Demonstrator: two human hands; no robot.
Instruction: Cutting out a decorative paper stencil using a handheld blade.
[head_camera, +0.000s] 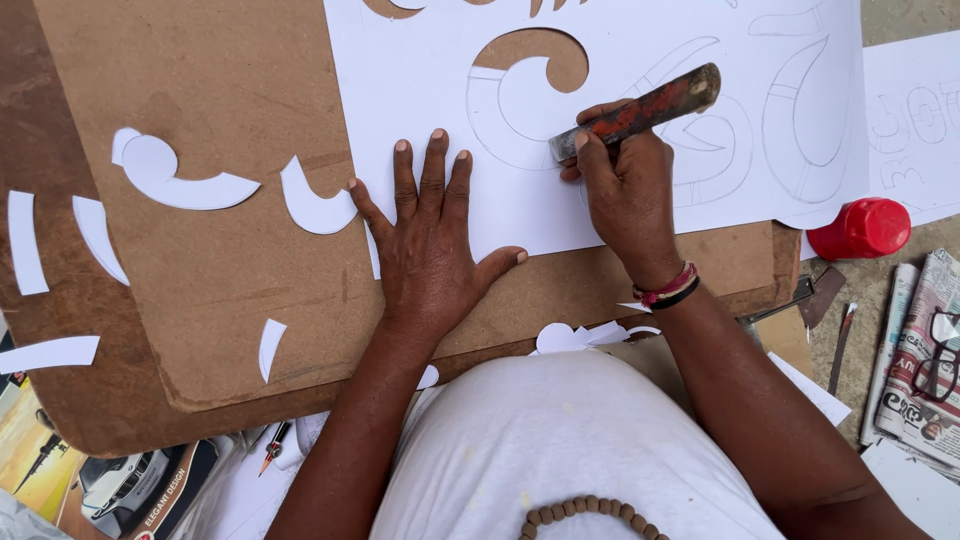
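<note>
- Head view, right hand (628, 195): the grip is closed round a cutting tool with a worn red handle (640, 112). The tool's metal end rests on the white paper sheet (420, 70), on a pencilled curve just below a cut-out opening (535, 58).
- Head view, left hand (430, 245): no grip taken; it lies flat, palm down, fingers spread. Fingertips press on the lower left part of the white paper sheet, while the heel of the hand lies on the brown hardboard (220, 90).
- Paper sheet: it lies on the hardboard, across the upper middle and right of the view. Outlined curved shapes are drawn on it to the right of the tool. Brown board shows through the cut-out opening.
- Offcuts: white curved paper pieces (315, 205) lie loose on the hardboard to the left of the left hand, with further strips (25, 243) near the left edge.
- Right wrist: a red and black band (668, 288) is worn there.
- Surroundings: a red cap-shaped plastic object (862, 228) sits at the sheet's lower right corner. Folded newspapers (915, 350) lie at far right, with spectacles (938, 365) on top.
- Foreground: white garment and a string of brown beads (590, 512).
</note>
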